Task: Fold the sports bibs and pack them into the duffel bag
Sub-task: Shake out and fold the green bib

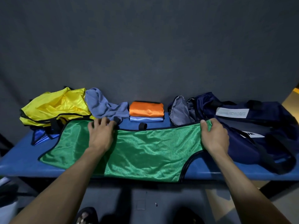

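Note:
A green bib point(142, 151) with black trim lies spread across the blue table point(19, 165). My left hand point(101, 134) presses flat on its upper left part, fingers apart. At the bib's upper right corner, my right hand point(215, 135) pinches the fabric. Behind the green bib sit a folded orange bib point(146, 109) stacked on a folded light blue bib point(146, 118). A crumpled yellow bib point(55, 107) lies at the back left, with a blue bib point(40, 136) poking out beneath it. The navy duffel bag point(252, 126) lies open at the right.
A grey-blue cloth point(103, 105) is bunched between the yellow bib and the folded stack. A dark backdrop hangs behind the table. A white label point(232, 112) is on the duffel. My feet show on the floor below the table edge.

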Motion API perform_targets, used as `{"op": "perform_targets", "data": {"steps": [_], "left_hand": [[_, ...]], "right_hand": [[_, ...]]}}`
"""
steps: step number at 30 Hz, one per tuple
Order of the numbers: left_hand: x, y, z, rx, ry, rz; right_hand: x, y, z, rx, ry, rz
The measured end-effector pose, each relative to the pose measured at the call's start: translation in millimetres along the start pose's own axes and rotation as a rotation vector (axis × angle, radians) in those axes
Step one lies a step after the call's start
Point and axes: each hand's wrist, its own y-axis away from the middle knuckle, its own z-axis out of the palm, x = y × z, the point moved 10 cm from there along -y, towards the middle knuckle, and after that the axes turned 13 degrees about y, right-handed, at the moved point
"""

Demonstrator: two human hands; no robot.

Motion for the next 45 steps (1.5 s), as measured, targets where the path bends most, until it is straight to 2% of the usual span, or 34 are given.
{"op": "perform_targets", "data": {"steps": [1, 3, 5, 6, 8, 10, 13, 15, 18, 22, 25, 27, 29, 30, 33, 35, 36, 38, 39, 41, 43, 45], "left_hand": [[13, 0, -6, 0.034, 0.017, 0.041], [63, 9, -13, 0.021, 0.184, 0.247], [121, 32, -5, -0.126, 0.381, 0.447], [142, 46, 9, -0.244, 0.385, 0.506], [160, 66, 41, -0.436, 0.269, 0.536], [161, 75, 61, -0.518, 0.219, 0.496], [198, 91, 64, -0.600, 0.298, 0.524], [228, 105, 66, -0.651, 0.363, 0.562], [239, 99, 62, -0.613, 0.426, 0.588], [206, 73, 19, -0.323, 0.340, 0.669], [143, 53, -2, -0.164, 0.217, 0.542], [95, 47, 14, -0.264, 0.149, 0.385], [67, 55, 38, -0.460, 0.166, 0.323], [62, 57, 42, -0.503, 0.192, 0.320], [60, 59, 38, -0.477, 0.204, 0.343], [54, 62, 44, -0.551, 0.205, 0.317], [52, 60, 40, -0.539, 0.250, 0.327], [47, 43, 10, -0.345, 0.489, 0.319], [36, 30, -12, -0.223, 0.708, 0.229], [-9, 11, -32, -0.080, 1.289, -0.166], [-34, 10, -19, -0.123, 1.607, -0.515], [-51, 17, 0, -0.216, 1.636, -0.661]], "right_hand": [[1, -1, 0, 0.005, -0.003, -0.001], [3, -3, 0, 0.012, -0.013, -0.004], [4, -4, -1, 0.016, -0.043, 0.004], [5, -6, 0, 0.006, -0.069, 0.018], [11, -9, 3, -0.041, -0.184, 0.077], [16, -11, -1, -0.085, -0.404, 0.147], [13, -12, -29, -0.071, -0.750, 0.215], [0, -9, -43, -0.083, -0.872, 0.223], [-23, -1, -44, -0.114, -0.929, 0.193], [-43, 5, -40, -0.120, -0.908, 0.153], [-57, 5, -33, -0.142, -0.930, 0.150], [-71, 7, -26, -0.174, -0.936, 0.139], [-87, 10, -19, -0.199, -0.933, 0.113], [-97, 13, -16, -0.213, -0.933, 0.101], [-126, 22, -5, -0.238, -0.924, 0.048], [-148, 29, 5, -0.233, -0.889, 0.000], [-162, 31, 11, -0.236, -0.854, -0.026], [-196, 35, 24, -0.255, -0.769, -0.105], [-215, 37, 34, -0.271, -0.724, -0.146], [-254, 43, 59, -0.318, -0.615, -0.229], [-283, 53, 94, -0.382, -0.490, -0.273], [-302, 75, 147, -0.599, -0.455, -0.258]]}}
